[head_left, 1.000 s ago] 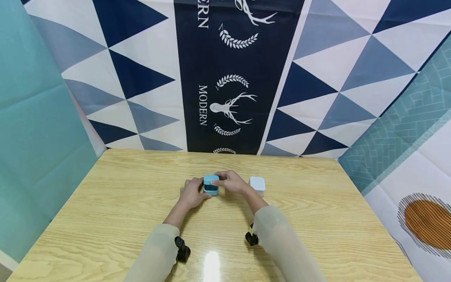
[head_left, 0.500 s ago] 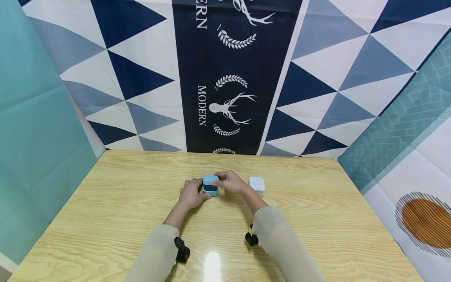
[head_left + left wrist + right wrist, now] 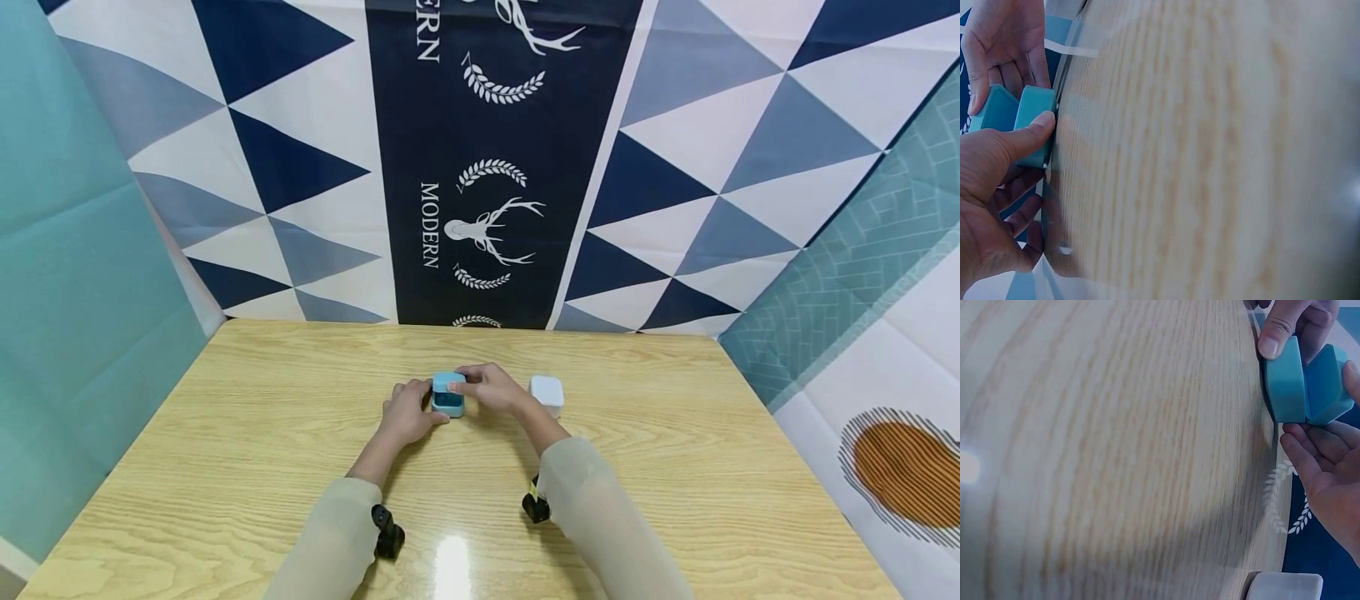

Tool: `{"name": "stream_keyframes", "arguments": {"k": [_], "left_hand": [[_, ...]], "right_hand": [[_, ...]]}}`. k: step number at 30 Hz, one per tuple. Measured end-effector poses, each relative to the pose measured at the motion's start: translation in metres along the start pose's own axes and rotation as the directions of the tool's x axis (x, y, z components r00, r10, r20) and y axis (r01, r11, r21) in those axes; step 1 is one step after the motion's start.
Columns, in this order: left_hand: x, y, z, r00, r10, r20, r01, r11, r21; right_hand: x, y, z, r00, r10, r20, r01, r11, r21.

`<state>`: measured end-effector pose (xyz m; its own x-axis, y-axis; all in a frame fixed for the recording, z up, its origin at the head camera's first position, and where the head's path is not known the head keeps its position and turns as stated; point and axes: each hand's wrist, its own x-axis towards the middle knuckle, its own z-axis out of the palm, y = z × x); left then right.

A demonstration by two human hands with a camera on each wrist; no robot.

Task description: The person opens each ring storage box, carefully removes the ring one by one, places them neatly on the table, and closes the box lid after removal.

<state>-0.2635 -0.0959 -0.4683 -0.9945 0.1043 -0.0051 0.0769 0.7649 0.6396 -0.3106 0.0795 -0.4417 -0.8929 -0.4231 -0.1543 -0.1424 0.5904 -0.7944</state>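
A small blue box [image 3: 448, 394] sits on the table [image 3: 262, 433] about midway between its left and right edges, somewhat nearer the far edge than the near one. Its hinged lid is partly raised, standing at an angle to the base, as both wrist views show [image 3: 1022, 119] [image 3: 1304, 381].

The left hand [image 3: 408, 410] grasps the box from its left side, thumb pressed against the base and the other fingers curled beside it; in the left wrist view the thumb [image 3: 1025, 134] lies flat on the blue side. The right hand [image 3: 487, 387] grasps the box from the right, its fingers laid over the lid's top and the thumb at its edge [image 3: 1329, 450].

Just beyond the right hand, toward the table's right edge, stands a white box [image 3: 547, 393] with its lid down, close to the wrist but not touching the blue box; a corner of it shows in the right wrist view [image 3: 1285, 587].

Both forearms wear pale sleeves [image 3: 600, 517], with a black wrist camera mount [image 3: 388, 531] under each near the front edge. Behind the far edge hangs a backdrop of blue and white triangles [image 3: 300, 167] with a deer emblem and the word MODERN.
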Motion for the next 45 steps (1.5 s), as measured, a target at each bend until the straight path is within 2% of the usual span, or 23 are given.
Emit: {"name": "stream_keyframes", "arguments": {"k": [19,45], "left_hand": [[-0.0006,0.0013,-0.0010,1.000,0.017,-0.003,-0.017,1.000,0.009],[-0.0029,0.0033,-0.0016,1.000,0.015,-0.007,-0.015,1.000,0.015]], "right_hand": [[0.0022,0.0033,-0.0006,1.000,-0.024,0.009,0.024,1.000,0.009],[-0.0013,0.0009,-0.0005,1.000,-0.006,0.001,0.006,1.000,0.028]]}}
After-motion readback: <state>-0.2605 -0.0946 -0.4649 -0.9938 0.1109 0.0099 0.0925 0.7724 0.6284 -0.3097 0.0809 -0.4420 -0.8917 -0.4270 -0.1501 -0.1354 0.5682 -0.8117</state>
